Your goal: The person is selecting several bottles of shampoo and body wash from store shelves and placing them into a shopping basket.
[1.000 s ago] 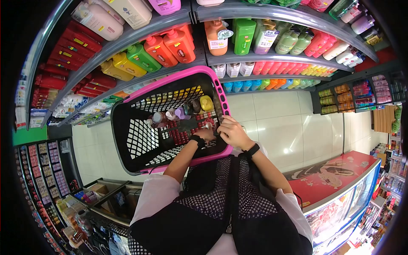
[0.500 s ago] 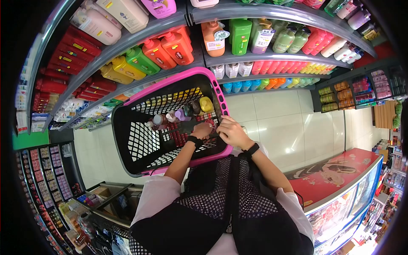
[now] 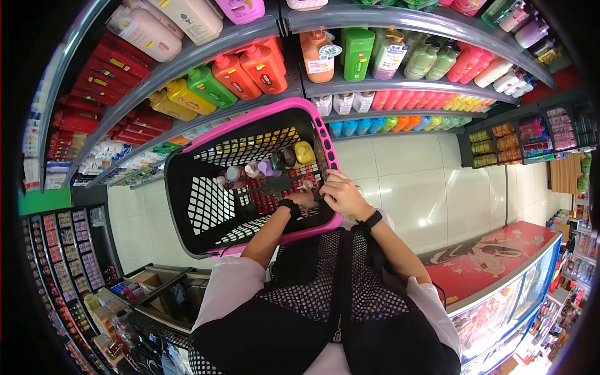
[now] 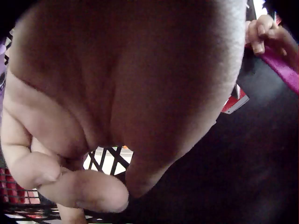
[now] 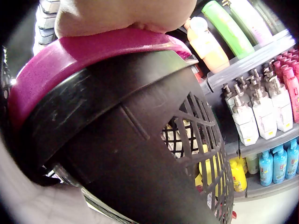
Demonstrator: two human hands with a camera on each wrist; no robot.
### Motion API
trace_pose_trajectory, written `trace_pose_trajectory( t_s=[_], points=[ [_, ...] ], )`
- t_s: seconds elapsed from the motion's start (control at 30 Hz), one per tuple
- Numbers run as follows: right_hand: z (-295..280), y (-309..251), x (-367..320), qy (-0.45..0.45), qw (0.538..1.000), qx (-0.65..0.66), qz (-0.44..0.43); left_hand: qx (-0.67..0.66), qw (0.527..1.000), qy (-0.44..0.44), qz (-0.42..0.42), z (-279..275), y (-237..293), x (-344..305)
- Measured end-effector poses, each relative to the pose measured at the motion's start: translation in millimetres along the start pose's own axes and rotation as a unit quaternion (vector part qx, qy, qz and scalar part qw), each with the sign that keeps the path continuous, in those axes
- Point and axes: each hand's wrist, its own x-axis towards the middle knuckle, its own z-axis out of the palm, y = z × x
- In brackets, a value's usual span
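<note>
A black shopping basket (image 3: 190, 232) with a pink rim fills the middle of the head view. My right hand (image 3: 345, 197) grips the rim at its near right end; the right wrist view has the palm (image 5: 124, 16) resting over the pink rim. Down inside the basket is my left hand (image 3: 304, 199), near the right wall. In the left wrist view its fingers (image 4: 88, 189) bend loosely, and basket mesh shows through the gap beside the thumb. A small pink item (image 3: 307, 183) lies right at the left fingertips. A row of bottles, including a yellow bottle (image 3: 304, 152), stands along the far side.
Shelves of shampoo-like bottles (image 3: 262, 69) curve close behind the basket. A red-topped freezer cabinet (image 3: 494, 256) stands at the right. Pale floor tiles (image 3: 406, 187) stretch between them. Another display rack (image 3: 69, 256) is at the lower left.
My left hand shifted slightly up and left inside the basket half a second ago, then came back down and right. The right hand stays on the rim.
</note>
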Motion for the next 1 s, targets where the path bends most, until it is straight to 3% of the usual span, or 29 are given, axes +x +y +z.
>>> trace_pose_trajectory(
  t_s=[0.1,0.23,0.37,0.43,0.5,0.57,0.63,0.67,0.7,0.77,0.83,0.87,0.93,1.0],
  points=[
    [-2.3,1.6,1.1,0.0,1.0,-0.001,-0.001,-0.071,0.997,0.008,-0.043,-9.8,24.2,-18.7],
    [0.6,5.8,-0.7,-0.002,1.0,0.002,-0.003,-0.078,0.996,-0.004,-0.039,-15.1,31.2,-28.9],
    [2.6,17.0,-3.3,-0.004,0.999,-0.035,-0.011,0.02,0.988,0.134,0.077,29.5,-47.7,70.5],
    [-0.1,17.6,-2.8,-0.012,0.999,-0.04,-0.014,0.051,0.974,0.211,0.061,51.2,-70.2,106.1],
    [1.8,20.7,-4.6,-0.027,0.999,-0.016,-0.023,-0.059,0.994,0.088,0.012,15.2,-15.8,39.1],
    [8.7,21.7,-6.8,-0.02,0.999,-0.007,-0.027,-0.037,0.994,0.102,0.013,6.2,-14.2,25.7],
    [13.9,21.4,-9.6,-0.025,0.999,-0.009,-0.032,-0.036,0.987,0.153,-0.016,-16.1,3.4,-12.1],
    [17.3,21.0,-11.7,-0.025,0.999,-0.014,-0.038,-0.008,0.968,0.249,-0.003,-29.1,25.4,-54.5],
    [19.6,20.7,-13.3,-0.034,0.999,-0.013,-0.035,-0.011,0.958,0.286,0.018,-37.9,35.6,-84.0],
    [15.8,25.2,-12.7,-0.052,0.997,-0.021,-0.047,0.012,0.904,0.428,-0.022,-49.5,59.9,-116.2],
    [12.3,26.1,-12.6,-0.076,0.994,-0.049,-0.055,0.025,0.89,0.455,-0.016,-67.8,87.5,-161.7],
    [9.9,27.0,-13.5,-0.108,0.991,-0.053,-0.061,0.026,0.854,0.52,0.018,-69.0,99.6,-182.1],
    [3.7,23.9,-9.4,-0.115,0.99,-0.038,-0.072,0.052,0.831,0.554,0.01,-81.9,137.6,-236.0],
    [-3.0,29.9,-10.3,-0.126,0.99,0.001,-0.062,0.1,0.779,0.617,0.054,-92.5,179.7,-287.1]
  ],
)
